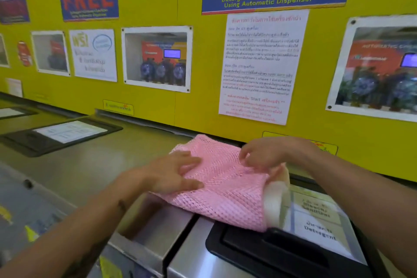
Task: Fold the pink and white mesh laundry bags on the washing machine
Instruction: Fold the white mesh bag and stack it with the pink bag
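A pink mesh laundry bag (225,185) lies folded on top of the washing machine (90,165), spanning the gap between two machines. A white mesh bag (276,201) pokes out from under its right edge. My left hand (173,174) rests flat on the pink bag's left side, fingers spread. Over the bag's far right corner, my right hand (270,153) has its fingers curled down and pinches the pink mesh there.
A black detergent-drawer lid (282,253) with a white label sits under the bags at the right. Another black lid (56,135) lies on the machine to the left. The yellow wall (198,108) with posters stands just behind. A gap (149,223) separates the machines.
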